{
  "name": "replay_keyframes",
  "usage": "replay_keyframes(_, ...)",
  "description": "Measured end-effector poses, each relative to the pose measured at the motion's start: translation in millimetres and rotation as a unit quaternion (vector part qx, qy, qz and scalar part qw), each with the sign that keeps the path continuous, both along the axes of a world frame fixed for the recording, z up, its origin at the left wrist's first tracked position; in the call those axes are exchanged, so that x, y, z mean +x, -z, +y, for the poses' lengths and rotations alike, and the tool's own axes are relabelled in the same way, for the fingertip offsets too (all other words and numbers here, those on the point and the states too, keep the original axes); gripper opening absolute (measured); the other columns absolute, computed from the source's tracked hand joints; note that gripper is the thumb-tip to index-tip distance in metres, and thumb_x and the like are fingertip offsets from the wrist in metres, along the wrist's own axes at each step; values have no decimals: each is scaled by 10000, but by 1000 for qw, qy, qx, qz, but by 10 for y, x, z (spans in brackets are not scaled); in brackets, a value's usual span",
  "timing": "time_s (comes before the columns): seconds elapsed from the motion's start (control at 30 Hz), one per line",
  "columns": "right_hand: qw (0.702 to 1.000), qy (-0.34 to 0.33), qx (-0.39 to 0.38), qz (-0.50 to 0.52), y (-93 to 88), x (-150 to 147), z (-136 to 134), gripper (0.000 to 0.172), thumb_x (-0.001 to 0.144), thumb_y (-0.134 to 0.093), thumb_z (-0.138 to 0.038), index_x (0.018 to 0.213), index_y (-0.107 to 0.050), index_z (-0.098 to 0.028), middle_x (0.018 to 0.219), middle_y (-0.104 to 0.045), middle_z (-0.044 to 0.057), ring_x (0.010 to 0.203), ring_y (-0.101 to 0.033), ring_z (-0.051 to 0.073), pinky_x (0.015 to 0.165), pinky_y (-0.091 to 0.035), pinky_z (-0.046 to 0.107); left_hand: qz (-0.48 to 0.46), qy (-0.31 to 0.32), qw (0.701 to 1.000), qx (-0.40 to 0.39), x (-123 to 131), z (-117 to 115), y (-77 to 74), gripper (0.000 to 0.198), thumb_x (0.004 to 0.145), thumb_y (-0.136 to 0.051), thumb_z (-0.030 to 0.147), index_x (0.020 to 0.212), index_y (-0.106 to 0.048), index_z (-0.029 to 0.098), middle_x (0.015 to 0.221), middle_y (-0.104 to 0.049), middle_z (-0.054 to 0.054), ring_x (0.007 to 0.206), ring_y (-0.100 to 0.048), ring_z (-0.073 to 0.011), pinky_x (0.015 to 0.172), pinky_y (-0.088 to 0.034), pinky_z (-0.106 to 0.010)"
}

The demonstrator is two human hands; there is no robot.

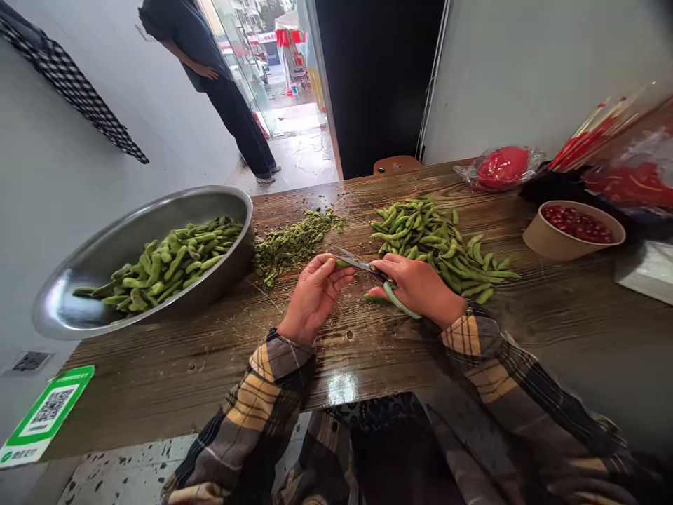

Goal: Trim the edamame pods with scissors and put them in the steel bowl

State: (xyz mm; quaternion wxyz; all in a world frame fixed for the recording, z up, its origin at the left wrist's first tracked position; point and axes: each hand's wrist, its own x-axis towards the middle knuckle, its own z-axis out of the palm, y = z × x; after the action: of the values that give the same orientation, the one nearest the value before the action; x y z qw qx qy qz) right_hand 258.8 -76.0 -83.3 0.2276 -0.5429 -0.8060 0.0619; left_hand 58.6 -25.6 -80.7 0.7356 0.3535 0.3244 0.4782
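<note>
My left hand (317,293) pinches a green pod (343,263) between thumb and fingers above the wooden table (231,372). Scissors (359,262) with a pale green handle are held in my right hand (415,286), their blades partly apart and reaching to the pod. Just beyond my right hand lies a heap of whole pods (420,228). Small green trimmings (294,242) are piled behind my left hand. At the left, a large metal bowl (68,284) holds many pods (168,266), tilted in view.
A paper bowl of red berries (547,235) stands at the right, near red plastic packages (503,167) and red-tipped sticks (589,137). A green QR card (50,414) hangs by the left edge. A person (226,91) stands near the glass door.
</note>
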Motion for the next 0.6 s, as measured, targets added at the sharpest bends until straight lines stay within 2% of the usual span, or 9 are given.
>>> replay_keyframes(0.13, 1000, -7, -3, 13, 0, 19, 21, 396, 839, -629, -467, 1119, -620, -186, 988, -644, 83, 871, -627, 223, 710, -447, 306, 33, 1, 999, 18, -5, 10, 12, 130, 794, -626, 184, 895, -547, 157, 848, -698, -39, 768, -695, -154, 736, -551, -278)
replay_keyframes(0.23, 997, 24, 35, 70, -4, 76, 56, 427, 830, -636, -474, 1136, -619, -177, 1006, -651, 96, 904, -630, 238, 752, -470, 329, 65, 26, 996, 51, 37, -16, 6, 113, 784, -584, 186, 882, -533, 164, 825, -671, -32, 776, -679, -169, 751, -542, -326)
replay_keyframes(0.33, 989, 63, 80, 112, -2, 140, 91, 445, 840, -622, -471, 1155, -615, -157, 1068, -655, 116, 959, -626, 259, 794, -482, 351, 157, 65, 980, 108, 120, -66, 6, 94, 788, -513, 195, 876, -542, 177, 673, -566, 24, 614, -593, -128, 640, -503, -288)
replay_keyframes(0.37, 987, 70, 86, 114, 0, 155, 99, 441, 844, -616, -467, 1154, -618, -152, 1068, -658, 119, 960, -627, 263, 798, -485, 356, 220, 73, 961, 148, 151, -87, 12, 94, 793, -510, 207, 870, -556, 179, 631, -524, 36, 568, -544, -115, 602, -472, -266)
replay_keyframes(0.4, 987, 73, 88, 113, 2, 163, 104, 435, 850, -609, -461, 1152, -621, -149, 1059, -662, 122, 953, -629, 267, 796, -489, 362, 295, 79, 931, 201, 181, -109, 22, 93, 795, -523, 221, 859, -575, 179, 611, -500, 38, 551, -504, -110, 581, -439, -254)
replay_keyframes(0.47, 988, 75, 90, 105, 6, 165, 106, 426, 858, -598, -449, 1150, -626, -141, 1037, -666, 125, 927, -633, 270, 788, -496, 371, 438, 97, 834, 322, 231, -156, 52, 86, 777, -582, 239, 830, -613, 179, 648, -527, 19, 602, -491, -123, 599, -401, -256)
replay_keyframes(0.53, 988, 74, 91, 102, 11, 157, 103, 421, 858, -597, -442, 1149, -628, -139, 1034, -666, 127, 922, -635, 271, 797, -500, 376, 526, 127, 732, 413, 264, -198, 88, 76, 758, -616, 227, 820, -636, 187, 760, -581, -11, 697, -521, -148, 651, -393, -273)
replay_keyframes(0.57, 988, 73, 92, 103, 15, 153, 102, 419, 857, -599, -441, 1147, -630, -141, 1041, -666, 126, 929, -635, 271, 808, -500, 377, 549, 144, 697, 439, 272, -212, 104, 78, 759, -613, 214, 829, -641, 195, 815, -594, -21, 735, -532, -157, 669, -392, -279)
replay_keyframes(0.6, 988, 72, 92, 104, 20, 150, 101, 417, 856, -600, -440, 1148, -630, -144, 1047, -665, 125, 936, -635, 270, 819, -500, 377, 563, 157, 674, 452, 276, -221, 119, 85, 764, -604, 202, 839, -643, 201, 859, -597, -29, 761, -537, -164, 681, -392, -283)
